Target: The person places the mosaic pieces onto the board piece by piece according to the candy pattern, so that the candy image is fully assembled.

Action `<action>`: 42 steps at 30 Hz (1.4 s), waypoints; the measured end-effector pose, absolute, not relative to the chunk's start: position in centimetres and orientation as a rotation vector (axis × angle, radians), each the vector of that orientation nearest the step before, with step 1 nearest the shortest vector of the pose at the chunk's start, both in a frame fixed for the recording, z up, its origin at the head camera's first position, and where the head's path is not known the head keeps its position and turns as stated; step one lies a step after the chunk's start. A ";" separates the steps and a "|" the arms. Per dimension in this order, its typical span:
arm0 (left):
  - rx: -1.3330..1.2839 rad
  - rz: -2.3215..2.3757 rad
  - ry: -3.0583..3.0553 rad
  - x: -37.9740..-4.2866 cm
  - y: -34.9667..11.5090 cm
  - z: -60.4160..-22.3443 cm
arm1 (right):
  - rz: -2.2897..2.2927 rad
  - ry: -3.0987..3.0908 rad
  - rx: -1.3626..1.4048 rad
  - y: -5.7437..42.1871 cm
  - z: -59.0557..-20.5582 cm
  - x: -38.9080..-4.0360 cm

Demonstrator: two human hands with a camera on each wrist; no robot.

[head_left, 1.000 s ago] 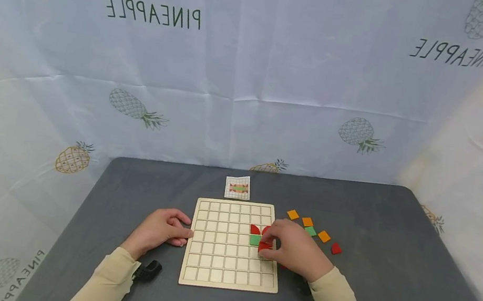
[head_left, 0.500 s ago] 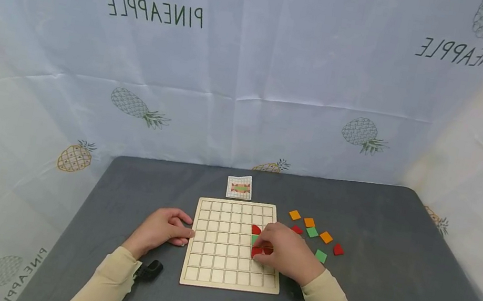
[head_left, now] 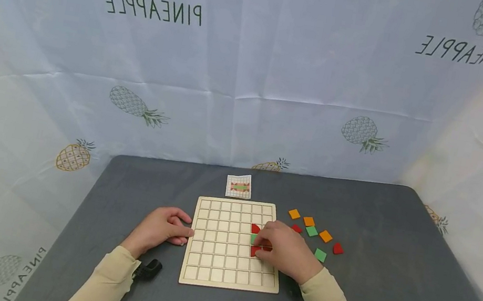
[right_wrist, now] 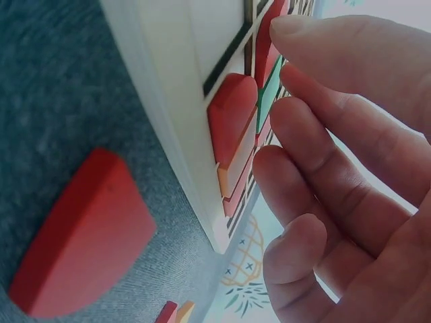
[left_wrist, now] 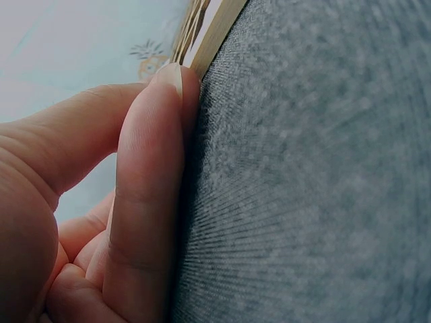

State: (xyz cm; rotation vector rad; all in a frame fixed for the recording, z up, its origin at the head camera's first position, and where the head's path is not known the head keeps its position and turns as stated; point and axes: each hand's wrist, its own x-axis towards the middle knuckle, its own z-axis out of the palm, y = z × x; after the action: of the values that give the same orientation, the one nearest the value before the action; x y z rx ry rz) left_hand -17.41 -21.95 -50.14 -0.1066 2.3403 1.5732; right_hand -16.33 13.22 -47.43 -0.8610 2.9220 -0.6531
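A pale wooden grid board (head_left: 211, 273) lies on the dark table. Beside its left edge is my left hand (head_left: 156, 232), thumb tip touching the rim; in the left wrist view the fingertips meet at the board's edge (left_wrist: 219, 33). My right hand (head_left: 287, 249) is over the board's right side, thumb and index finger pinching a red tile (head_left: 254, 251) at its cell. Above that tile are a partly covered green tile (head_left: 252, 239) and a red curved piece (head_left: 255, 228). Another red piece (right_wrist: 232, 111) is on the board near its rim, in the right wrist view.
Right of the board lie several loose pieces: orange tiles (head_left: 325, 236), green tiles (head_left: 320, 255) and red pieces (head_left: 338, 248). A small printed pattern card (head_left: 239, 186) lies beyond the board. Pineapple-print cloth (head_left: 236, 64) hangs behind the table.
My right hand has moved slightly left and down with red tile, then almost stopped over the cell below the green one. My left hand stays at the board's edge.
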 end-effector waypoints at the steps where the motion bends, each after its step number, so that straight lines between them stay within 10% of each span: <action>1: -0.104 1.573 2.339 -17.4 -21.9 -50.1 | -0.650 2.925 -0.856 13.2 -47.4 -16.3; 42: -0.173 1.551 2.351 -17.3 -21.7 -50.0 | -0.647 2.976 -0.447 27.2 -47.3 -14.9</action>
State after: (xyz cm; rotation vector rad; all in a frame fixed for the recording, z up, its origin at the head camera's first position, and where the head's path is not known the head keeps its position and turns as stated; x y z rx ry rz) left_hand -17.29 -21.75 -50.00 -0.1730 2.3511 1.5511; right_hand -14.93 27.19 -47.30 -0.4471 2.9757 -0.6469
